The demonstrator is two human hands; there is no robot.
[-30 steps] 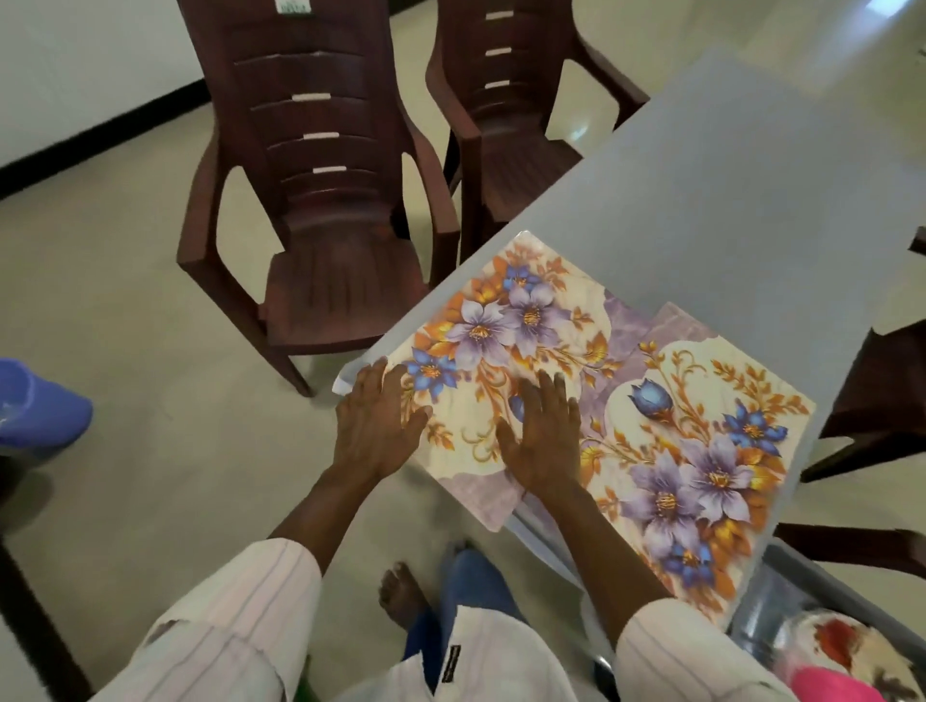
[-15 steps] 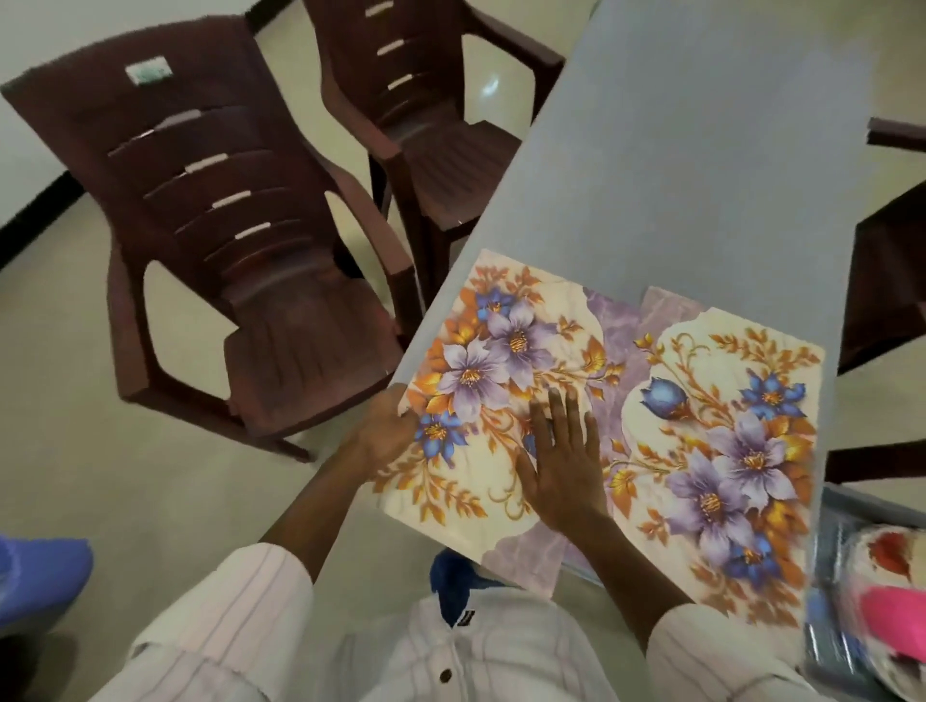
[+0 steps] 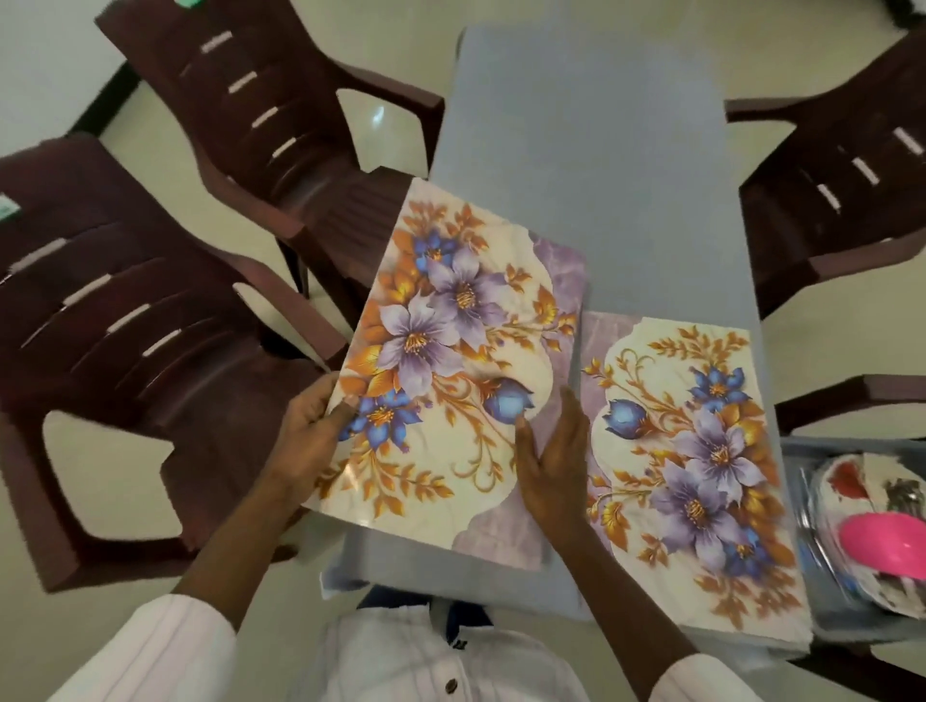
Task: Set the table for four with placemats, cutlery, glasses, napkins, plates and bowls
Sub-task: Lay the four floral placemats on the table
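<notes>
Two placemats, long axes running away from me.
My left hand (image 3: 310, 431) pinches the overhanging edge of the left placemat (image 3: 451, 351) (chair (image 3: 150, 325) just beyond); right hand (image 3: 556, 466) lies flat on it; right placemat (image 3: 701, 476) beside, on the surface (image 3: 601, 175).

No writing can be read anywhere. The green sticker (image 3: 6, 208) on the near chair (image 3: 125, 325) at nine o'clock and the second sticker (image 3: 189, 3) on the far chair (image 3: 260, 100) at eleven o'clock are blurred. The dark tag (image 3: 458, 643) on the shirt (image 3: 401, 666) at six o'clock shows only indistinct white marks.
</notes>
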